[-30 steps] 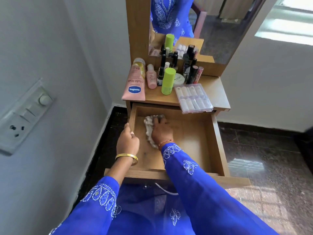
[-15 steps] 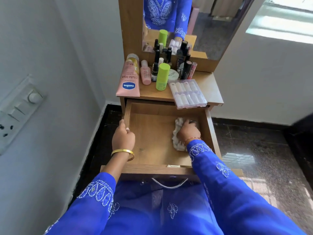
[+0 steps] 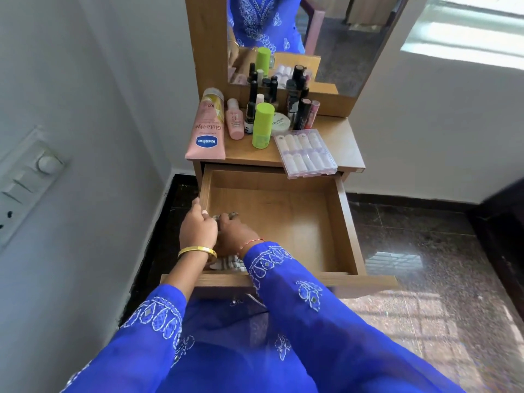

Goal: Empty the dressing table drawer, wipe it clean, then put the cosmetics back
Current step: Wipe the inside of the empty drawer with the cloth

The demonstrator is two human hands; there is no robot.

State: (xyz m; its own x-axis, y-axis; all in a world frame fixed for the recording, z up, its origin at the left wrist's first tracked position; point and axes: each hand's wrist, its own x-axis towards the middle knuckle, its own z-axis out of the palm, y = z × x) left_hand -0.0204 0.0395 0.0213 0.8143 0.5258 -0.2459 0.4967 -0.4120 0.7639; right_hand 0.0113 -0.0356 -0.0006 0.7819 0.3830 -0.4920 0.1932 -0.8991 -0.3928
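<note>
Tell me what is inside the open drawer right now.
Inside the drawer there is only the right hand pressing a whitish cloth at the near left corner; no cosmetics. The hands and sleeve cover most of the cloth and that corner's floor.
</note>
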